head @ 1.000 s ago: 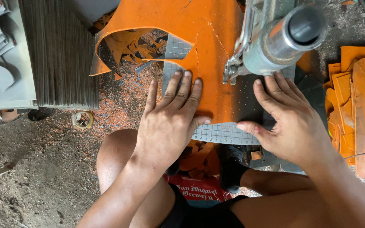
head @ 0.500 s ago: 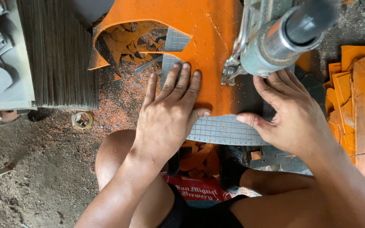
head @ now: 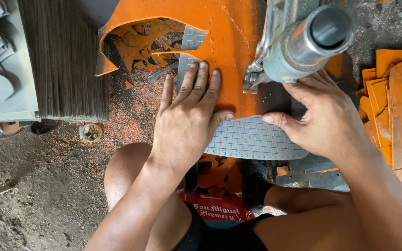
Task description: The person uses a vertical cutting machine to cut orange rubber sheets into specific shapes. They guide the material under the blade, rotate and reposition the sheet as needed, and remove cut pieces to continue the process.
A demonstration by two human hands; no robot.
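The orange sheet [head: 229,42] is lying flat on a grey gridded cutting mat [head: 257,137], stretching away from the person, with a jagged cut-out edge on its left and a scored outline running down its middle. The left hand [head: 189,116] is pressing palm-down on the sheet's near edge, its fingers [head: 201,83] lying flat and close together, pointing away from the body, thumb tip resting on the mat. The right hand [head: 324,116] is lying flat too, fingers spread a little and angled up-left under the grey cylindrical machine head [head: 303,44]; neither hand is gripping anything, both are only holding the sheet down. The machine's metal foot [head: 252,79] is sitting on the sheet between the two hands, just beside the right fingertips and slightly farther from the left ones, so the right hand is the nearer. A stack of cut orange pieces [head: 398,102] is lying well to the right, and orange scraps [head: 140,42] are littering the ground beyond the cut-out
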